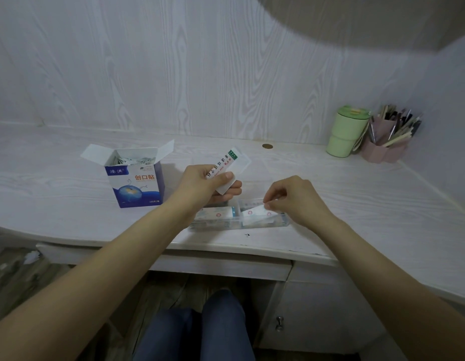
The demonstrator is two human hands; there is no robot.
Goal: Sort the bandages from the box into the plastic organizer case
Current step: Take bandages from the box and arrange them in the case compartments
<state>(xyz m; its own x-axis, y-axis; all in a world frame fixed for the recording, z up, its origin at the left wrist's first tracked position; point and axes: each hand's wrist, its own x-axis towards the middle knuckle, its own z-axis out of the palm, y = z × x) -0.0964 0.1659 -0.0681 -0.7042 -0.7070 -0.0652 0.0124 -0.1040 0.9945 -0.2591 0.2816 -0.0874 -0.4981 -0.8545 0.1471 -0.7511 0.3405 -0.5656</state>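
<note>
The blue and white bandage box (134, 182) stands open on the desk at the left, with several wrapped bandages showing inside. The clear plastic organizer case (236, 222) lies near the desk's front edge, holding bandages in its compartments. My left hand (207, 185) grips a stack of bandages (226, 169) tilted up above the case's left end. My right hand (291, 199) pinches a single white bandage (256, 212) over the case's right compartment. The case's clear lid (243, 161) rises behind the stack in my left hand.
A green lidded cup (347, 131) and a pink pen holder (387, 142) full of pens stand at the back right by the wall. A coin (267, 146) lies at the back of the desk. A drawer and a cabinet door sit below the desk edge.
</note>
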